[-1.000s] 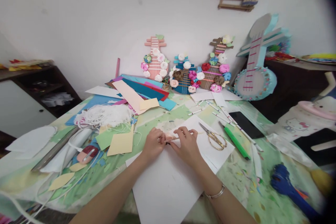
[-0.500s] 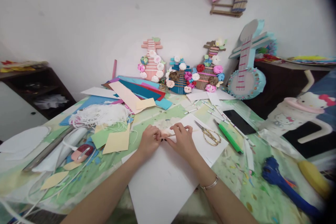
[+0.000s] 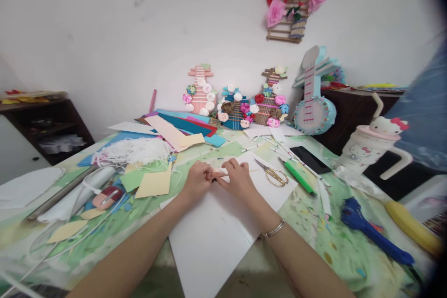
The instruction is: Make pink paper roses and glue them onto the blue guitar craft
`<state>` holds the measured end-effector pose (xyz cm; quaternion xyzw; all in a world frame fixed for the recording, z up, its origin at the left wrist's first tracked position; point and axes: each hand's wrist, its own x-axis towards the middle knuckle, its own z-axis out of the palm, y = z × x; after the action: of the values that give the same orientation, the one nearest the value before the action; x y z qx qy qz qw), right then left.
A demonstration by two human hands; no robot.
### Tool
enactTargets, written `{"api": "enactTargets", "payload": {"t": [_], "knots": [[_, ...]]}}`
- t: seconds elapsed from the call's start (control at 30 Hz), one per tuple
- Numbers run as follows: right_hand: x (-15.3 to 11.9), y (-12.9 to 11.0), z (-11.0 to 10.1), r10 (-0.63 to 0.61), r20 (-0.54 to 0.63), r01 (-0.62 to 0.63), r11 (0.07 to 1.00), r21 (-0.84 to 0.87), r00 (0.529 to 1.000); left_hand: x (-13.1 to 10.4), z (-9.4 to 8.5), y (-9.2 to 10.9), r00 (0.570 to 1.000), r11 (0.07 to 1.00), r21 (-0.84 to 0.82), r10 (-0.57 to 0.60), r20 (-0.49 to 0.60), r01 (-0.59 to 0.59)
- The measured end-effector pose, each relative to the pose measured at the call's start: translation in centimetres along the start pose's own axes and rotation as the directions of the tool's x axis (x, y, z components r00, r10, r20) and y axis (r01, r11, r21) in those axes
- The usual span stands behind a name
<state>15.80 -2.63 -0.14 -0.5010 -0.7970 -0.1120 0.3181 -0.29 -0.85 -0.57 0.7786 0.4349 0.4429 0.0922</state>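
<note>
My left hand (image 3: 198, 179) is closed at the top of a white sheet (image 3: 213, 237), its fingertips pinched on something small and pale. My right hand (image 3: 237, 178) meets it there, thumb and fingers closed on a thin pale piece (image 3: 225, 177) that runs between the hands. The fingers hide most of this piece, so its shape cannot be told. Gold-handled scissors (image 3: 274, 177) lie on the paper just right of my right hand. A green cutter (image 3: 298, 177) rests beyond them.
White cord (image 3: 134, 152) and cream card (image 3: 153, 183) lie left. Coloured sheets (image 3: 181, 125) and flower-decorated instrument shapes (image 3: 235, 111) are at the back. On the right are a phone (image 3: 310, 159), a white cup (image 3: 366, 146) and a blue tool (image 3: 373, 233). A person's blue clothing shows far right.
The camera view has tilted up and shifted right, showing more of the wall flowers. Both hands stay together over the paper, with the fingertips slightly closer. Blue clothing shows more at the right.
</note>
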Motion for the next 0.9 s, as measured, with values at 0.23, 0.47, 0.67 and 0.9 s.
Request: {"api": "enactTargets", "payload": {"t": [0.23, 0.47, 0.67, 0.9], "knots": [[-0.04, 0.04, 0.19, 0.019, 0.007, -0.020, 0.999, 0.031, 1.000, 0.14, -0.13, 0.05, 1.000, 1.000, -0.008, 0.012, -0.024, -0.012], [-0.14, -0.05, 0.14, 0.038, 0.027, -0.039, 0.998, 0.045, 0.999, 0.15, -0.15, 0.28, 1.000, 1.000, -0.001, 0.004, -0.020, -0.004], [-0.13, 0.03, 0.12, 0.021, 0.001, -0.021, 0.998, 0.051, 1.000, 0.14, 0.19, -0.10, 1.000, 1.000, 0.000, 0.017, -0.023, -0.017], [-0.13, 0.00, 0.06, 0.031, 0.041, -0.033, 0.999, 0.040, 0.999, 0.10, 0.14, -0.25, 1.000, 1.000, 0.020, 0.005, 0.004, -0.005]]}}
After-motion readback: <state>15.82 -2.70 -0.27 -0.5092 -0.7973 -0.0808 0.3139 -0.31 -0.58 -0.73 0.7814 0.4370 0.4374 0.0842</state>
